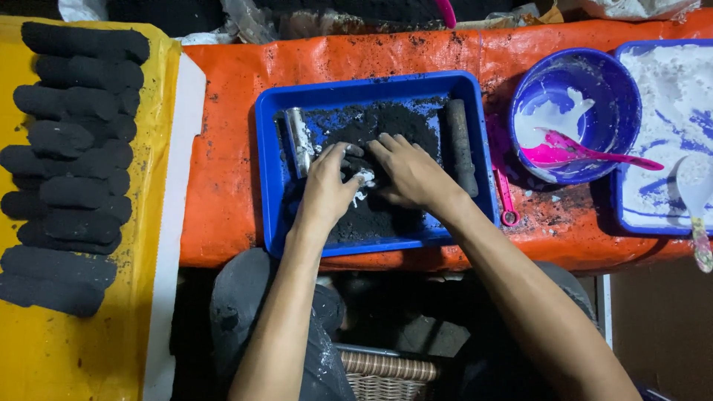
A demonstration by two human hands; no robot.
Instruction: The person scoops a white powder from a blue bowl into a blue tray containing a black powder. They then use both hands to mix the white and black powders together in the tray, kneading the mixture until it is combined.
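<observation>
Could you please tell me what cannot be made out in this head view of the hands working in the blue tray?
- What lies under the fingertips: the left hand and right hand cover that patch of black powder in the blue tray.
- Whether either hand grips anything: fingers hide it.
- White tray: cut off by the right edge.
- Woven basket: cut off by the bottom edge.

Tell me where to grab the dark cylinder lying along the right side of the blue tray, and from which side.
Grip the dark cylinder around its middle, coming down from above. It lies flat and lengthwise beside the blue tray wall, so fingers probably fit best across its narrow width, from the powder side. The right hand is nearest; both it and the left hand are pressed into the black powder.
</observation>
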